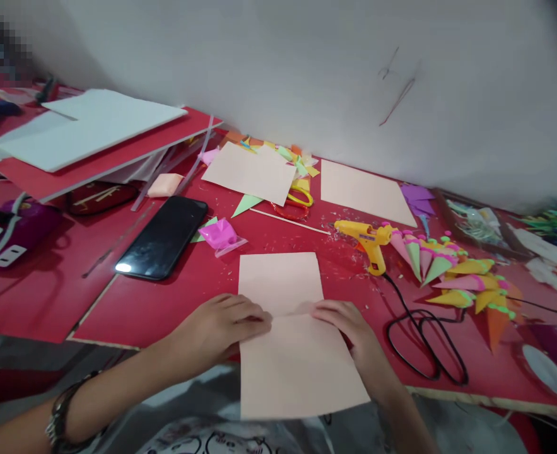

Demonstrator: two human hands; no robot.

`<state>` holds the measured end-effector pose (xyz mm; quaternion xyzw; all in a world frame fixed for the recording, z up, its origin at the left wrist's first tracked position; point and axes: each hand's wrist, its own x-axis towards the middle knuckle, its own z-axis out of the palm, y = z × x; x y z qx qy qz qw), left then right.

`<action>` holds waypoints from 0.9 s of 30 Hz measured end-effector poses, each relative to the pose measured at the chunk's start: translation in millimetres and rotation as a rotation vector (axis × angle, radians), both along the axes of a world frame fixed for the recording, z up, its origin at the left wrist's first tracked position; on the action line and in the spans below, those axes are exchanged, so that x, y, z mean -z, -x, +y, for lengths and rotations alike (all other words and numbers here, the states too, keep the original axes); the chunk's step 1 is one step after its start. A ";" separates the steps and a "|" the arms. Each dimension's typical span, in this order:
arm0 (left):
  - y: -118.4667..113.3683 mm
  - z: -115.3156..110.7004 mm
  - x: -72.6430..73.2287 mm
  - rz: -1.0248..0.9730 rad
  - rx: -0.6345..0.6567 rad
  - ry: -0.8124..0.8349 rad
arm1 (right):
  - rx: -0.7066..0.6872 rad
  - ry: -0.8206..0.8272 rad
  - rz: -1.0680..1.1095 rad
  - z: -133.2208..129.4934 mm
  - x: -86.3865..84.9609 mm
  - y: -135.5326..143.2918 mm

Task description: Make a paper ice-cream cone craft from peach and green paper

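A pale peach sheet of paper [292, 372] lies before me with a crease or fold across its middle; its near half reaches past the table edge. My left hand [231, 321] is at the left end of the crease, its fingers closed on the paper there. At the right end my right hand [344, 325] grips the paper in the same way, thumb hidden underneath. Beyond the paper lie a small bag of bright pink material [220, 234] and a yellow glue gun [366, 243].
A black phone [164, 239] lies at the left. Two more peach sheets [250, 170] [363, 191] and yellow-handled scissors [303, 195] are at the back. Coloured paper cones [448, 265] and a looped black cord [420, 337] occupy the right. White boards [103, 126] stand stacked at the back left.
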<state>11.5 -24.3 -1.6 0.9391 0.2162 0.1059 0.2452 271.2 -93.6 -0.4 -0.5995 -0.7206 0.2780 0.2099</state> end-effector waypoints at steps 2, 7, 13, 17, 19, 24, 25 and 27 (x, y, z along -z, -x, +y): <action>1.8 0.7 -0.3 -0.050 -0.040 0.053 | -0.002 0.018 0.011 2.0 0.4 0.4; -1.9 0.7 2.1 0.035 -0.380 0.076 | 0.082 -0.021 0.084 7.9 1.6 8.2; -10.8 -4.8 9.0 0.222 -0.655 -0.106 | 0.355 -0.082 -0.101 14.1 8.8 25.2; -10.5 -8.8 11.3 0.178 -0.681 -0.148 | 0.401 -0.125 -0.261 16.4 13.5 32.7; -9.4 -10.3 13.0 0.150 -0.681 -0.137 | 0.408 -0.150 -0.310 17.2 15.4 34.9; -8.3 -15.3 15.6 0.100 -0.729 -0.173 | 0.419 -0.187 -0.363 18.5 18.4 37.4; -8.7 -16.4 15.1 0.114 -0.742 -0.179 | 0.419 -0.188 -0.360 18.6 18.5 37.6; -10.3 -17.9 12.9 0.159 -0.763 -0.179 | 0.418 -0.189 -0.348 18.6 18.2 37.7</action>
